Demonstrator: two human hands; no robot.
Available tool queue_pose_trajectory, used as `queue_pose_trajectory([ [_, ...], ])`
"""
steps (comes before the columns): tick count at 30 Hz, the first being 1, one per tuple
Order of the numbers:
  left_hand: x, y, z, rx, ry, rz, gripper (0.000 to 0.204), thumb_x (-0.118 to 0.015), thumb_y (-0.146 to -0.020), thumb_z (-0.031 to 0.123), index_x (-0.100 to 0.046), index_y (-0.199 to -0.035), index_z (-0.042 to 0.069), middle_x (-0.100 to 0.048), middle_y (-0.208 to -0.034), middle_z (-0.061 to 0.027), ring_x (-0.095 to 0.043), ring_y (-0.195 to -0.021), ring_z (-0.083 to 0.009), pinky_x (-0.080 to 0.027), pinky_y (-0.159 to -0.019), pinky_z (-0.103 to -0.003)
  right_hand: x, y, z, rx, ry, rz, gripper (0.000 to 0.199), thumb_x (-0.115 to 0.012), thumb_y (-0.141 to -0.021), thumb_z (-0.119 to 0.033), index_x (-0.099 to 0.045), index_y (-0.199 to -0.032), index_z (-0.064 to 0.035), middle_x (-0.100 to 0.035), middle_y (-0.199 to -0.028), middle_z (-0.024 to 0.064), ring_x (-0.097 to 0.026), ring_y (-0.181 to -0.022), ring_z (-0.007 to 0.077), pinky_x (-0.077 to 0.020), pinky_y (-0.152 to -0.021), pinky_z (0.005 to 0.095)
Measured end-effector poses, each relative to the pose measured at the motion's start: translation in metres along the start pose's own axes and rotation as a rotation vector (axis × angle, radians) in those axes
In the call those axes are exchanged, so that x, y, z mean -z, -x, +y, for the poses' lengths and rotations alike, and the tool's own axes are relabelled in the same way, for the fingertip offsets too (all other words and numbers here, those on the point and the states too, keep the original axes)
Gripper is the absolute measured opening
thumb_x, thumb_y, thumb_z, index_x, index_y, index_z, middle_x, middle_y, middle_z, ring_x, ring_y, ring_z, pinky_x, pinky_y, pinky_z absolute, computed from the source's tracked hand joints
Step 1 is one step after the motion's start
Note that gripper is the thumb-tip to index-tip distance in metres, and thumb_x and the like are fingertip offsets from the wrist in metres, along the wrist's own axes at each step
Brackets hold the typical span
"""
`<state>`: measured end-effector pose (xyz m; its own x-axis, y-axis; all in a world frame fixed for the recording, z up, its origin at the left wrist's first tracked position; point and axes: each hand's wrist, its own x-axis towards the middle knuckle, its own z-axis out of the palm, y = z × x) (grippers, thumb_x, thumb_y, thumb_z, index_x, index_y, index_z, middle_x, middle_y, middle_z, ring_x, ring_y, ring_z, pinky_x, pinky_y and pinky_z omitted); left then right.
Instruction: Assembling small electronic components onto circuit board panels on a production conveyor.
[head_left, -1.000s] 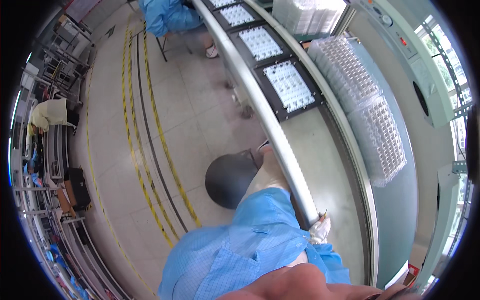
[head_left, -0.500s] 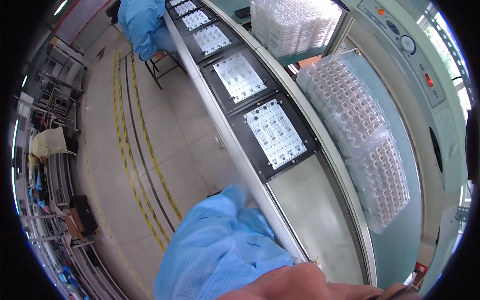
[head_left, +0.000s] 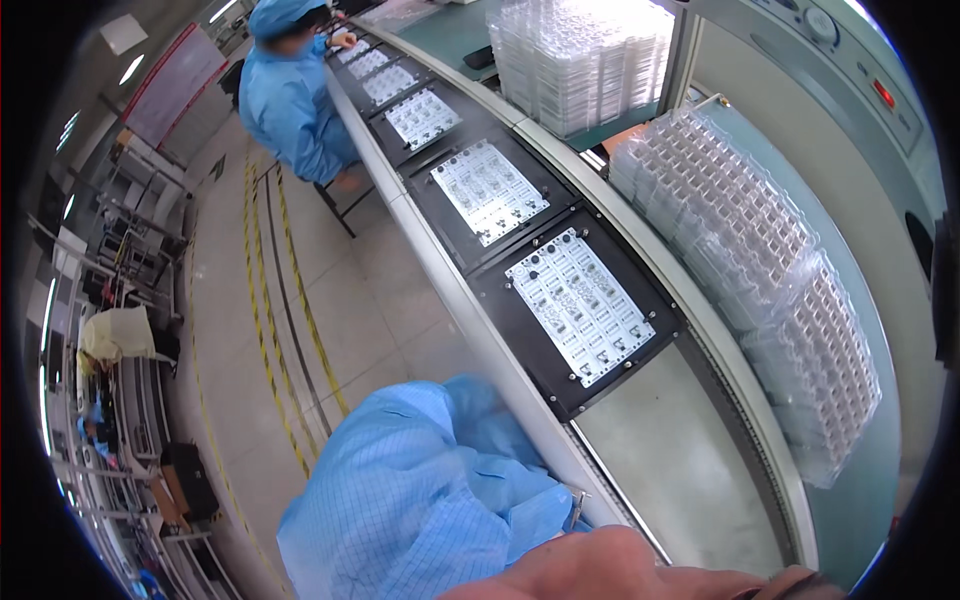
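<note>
Neither of my hands shows in the picture. A blue work sleeve (head_left: pixel 400 480) of mine fills the lower middle and runs beside the conveyor's near rail, its end blurred and the hand hidden. Nearest to it on the conveyor lies a white circuit board (head_left: pixel 580 305), seated in a black carrier frame (head_left: pixel 525 365). Behind it sits a second white board (head_left: pixel 490 192) in a like frame. A smaller-looking board (head_left: pixel 423 119) and several more follow in line toward the far end.
Right of the conveyor stand stacked clear plastic trays (head_left: pixel 715 200), with another tray stack (head_left: pixel 580 65) farther back. A co-worker in blue (head_left: pixel 290 110) sits left of the line's far end, one hand (head_left: pixel 345 40) over a board. A grey-green machine panel (head_left: pixel 850 60) rises at right.
The whole view has tilted and shifted, so the boards and trays appear lower and farther right. More of the co-worker now shows. My sleeve has changed its shape and folds.
</note>
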<state>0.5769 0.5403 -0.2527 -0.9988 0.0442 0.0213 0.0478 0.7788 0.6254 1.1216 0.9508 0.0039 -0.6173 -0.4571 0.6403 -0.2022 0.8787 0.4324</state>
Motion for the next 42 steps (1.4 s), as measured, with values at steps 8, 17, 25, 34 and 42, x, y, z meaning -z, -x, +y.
queue_pose_trajectory([
  [8,-0.001,0.037,-0.035,-0.045,-0.027,-0.380,0.043,-0.049,-0.097,0.033,-0.065,-0.127,0.006,-0.067,-0.122,-0.0190,-0.064,-0.110,-0.0375,-0.050,-0.095,-0.043,0.033,-0.065,-0.177,-0.706,1.253,-0.434,0.029,-0.061,-0.098,-0.022,-0.070,-0.110,0.0034,-0.064,-0.116,0.0265,-0.065,-0.089,0.0400,-0.0534,-0.083,0.0484],
  [17,0.165,-0.021,-0.159,-0.102,-0.011,-0.821,0.042,-0.050,-0.096,0.030,-0.064,-0.128,0.006,-0.068,-0.121,-0.0193,-0.065,-0.108,-0.0376,-0.051,-0.093,-0.042,-0.104,0.051,-0.294,-1.678,0.585,-0.288,0.028,-0.051,-0.099,-0.022,-0.064,-0.114,-0.0025,-0.063,-0.103,0.0113,-0.060,-0.095,0.0282,-0.0503,-0.088,0.0361],
  [25,0.207,0.031,-0.137,-0.662,-0.053,-0.600,0.024,-0.057,-0.089,0.018,-0.068,-0.107,0.008,-0.069,-0.098,-0.0190,-0.064,-0.093,-0.0413,-0.050,-0.083,-0.049,-0.212,-0.120,-0.340,-1.439,-0.026,-0.884,0.038,-0.051,-0.093,-0.022,-0.061,-0.128,-0.0103,-0.057,-0.134,0.0162,-0.054,-0.122,0.0366,-0.0448,-0.103,0.0424],
  [34,0.192,0.118,-0.057,-0.821,0.037,-0.440,0.023,-0.060,-0.086,0.011,-0.069,-0.107,0.011,-0.070,-0.096,-0.0156,-0.064,-0.091,-0.0363,-0.051,-0.079,-0.048,-0.252,-0.216,-0.368,-1.237,-0.788,-0.639,0.036,-0.051,-0.092,-0.032,-0.070,-0.108,-0.0052,-0.068,-0.107,0.0246,-0.062,-0.103,0.0443,-0.0486,-0.092,0.0507],
  [42,0.194,0.123,-0.051,-0.847,0.086,-0.436,0.028,-0.059,-0.082,0.005,-0.068,-0.108,0.009,-0.069,-0.100,-0.0165,-0.063,-0.093,-0.0385,-0.052,-0.080,-0.048,-0.239,-0.233,-0.373,-1.306,-0.702,-0.464,0.037,-0.050,-0.099,-0.037,-0.066,-0.087,-0.0060,-0.066,-0.072,0.0132,-0.065,-0.074,0.0346,-0.0485,-0.070,0.0457],
])
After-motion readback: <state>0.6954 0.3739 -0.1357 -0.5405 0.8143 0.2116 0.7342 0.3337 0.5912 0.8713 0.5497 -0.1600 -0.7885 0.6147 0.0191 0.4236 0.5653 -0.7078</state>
